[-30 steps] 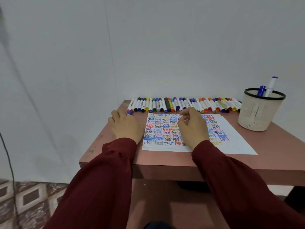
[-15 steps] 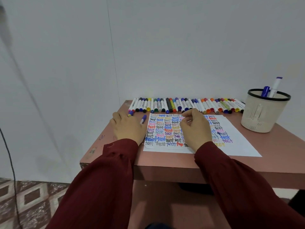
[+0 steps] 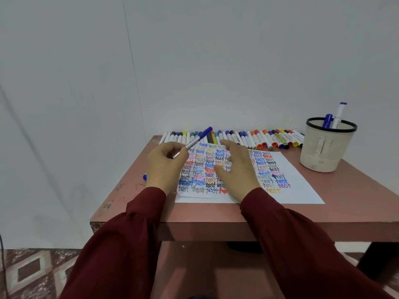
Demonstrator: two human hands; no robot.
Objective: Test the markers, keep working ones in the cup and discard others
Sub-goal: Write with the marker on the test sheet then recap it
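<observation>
Head view: left hand [image 3: 165, 167] pinches a blue-capped marker [image 3: 194, 142] over paper [image 3: 302, 195] covered in "test"; right hand [image 3: 237, 172] spread above it.

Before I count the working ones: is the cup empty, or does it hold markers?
Not empty: a blue-capped marker and a purple-capped marker stand in the upright cup.

The white paper sheet [image 3: 298, 188] on the table bears the handwritten word "test" repeated in many colours.
</observation>
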